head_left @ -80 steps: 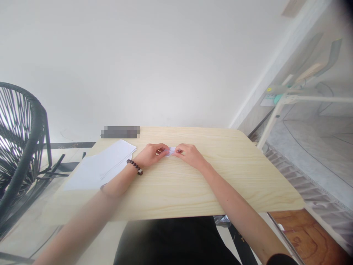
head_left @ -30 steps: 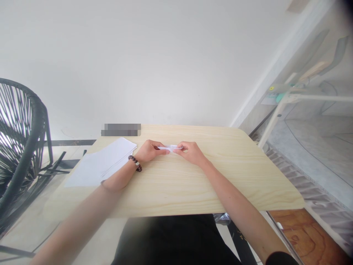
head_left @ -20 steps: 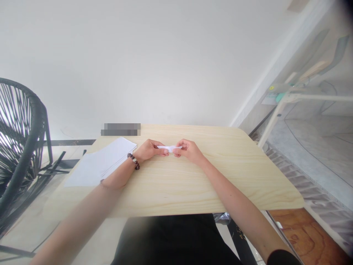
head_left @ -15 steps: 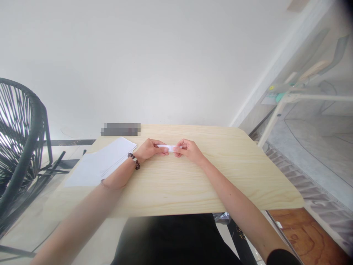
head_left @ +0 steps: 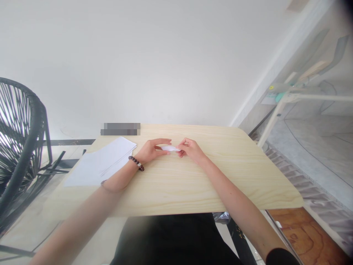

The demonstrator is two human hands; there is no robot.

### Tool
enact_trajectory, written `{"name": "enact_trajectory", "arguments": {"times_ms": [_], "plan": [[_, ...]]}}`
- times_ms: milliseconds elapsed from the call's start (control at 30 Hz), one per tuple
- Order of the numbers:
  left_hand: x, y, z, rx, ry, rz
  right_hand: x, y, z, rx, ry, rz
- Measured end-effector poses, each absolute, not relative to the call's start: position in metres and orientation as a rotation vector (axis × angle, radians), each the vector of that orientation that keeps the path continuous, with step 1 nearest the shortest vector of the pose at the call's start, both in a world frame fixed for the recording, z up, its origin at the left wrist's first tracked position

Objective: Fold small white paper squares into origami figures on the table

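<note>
Left fingers have spread around small white paper; right fingers pinch its end.

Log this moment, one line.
left hand: open at paper | right hand: pinching paper | sheets: on table

Right hand pinches right end of small folded white paper between thumb and fingers. Left hand spread, thumb and fingers apart around paper's left end; contact there unclear. Dark beaded bracelet on left wrist. Both hands over pale wood-grain table, near its middle. White sheets overlap on table's left side, partly behind left forearm. Pixelated dark patch at far left corner. Dark corded chair left of table, white wall behind, pale metal frame right.
</note>
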State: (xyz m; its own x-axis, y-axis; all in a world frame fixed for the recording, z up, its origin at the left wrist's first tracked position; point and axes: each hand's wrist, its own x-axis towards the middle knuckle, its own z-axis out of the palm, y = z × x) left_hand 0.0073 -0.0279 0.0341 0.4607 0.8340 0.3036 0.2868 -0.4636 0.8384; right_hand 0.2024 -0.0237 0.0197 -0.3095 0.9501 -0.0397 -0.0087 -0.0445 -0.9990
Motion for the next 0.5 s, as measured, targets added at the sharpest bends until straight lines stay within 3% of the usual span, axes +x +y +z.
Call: {"name": "enact_trajectory", "arguments": {"times_ms": [300,500], "plan": [[0.009,-0.035,0.040,2.269,1.016,0.964,0.201,-0.023,0.018,-1.042,-1.478,1.442],[0.007,-0.037,0.044,2.222,1.124,0.923,0.197,-0.033,0.024,-1.026,-1.859,0.958]]}}
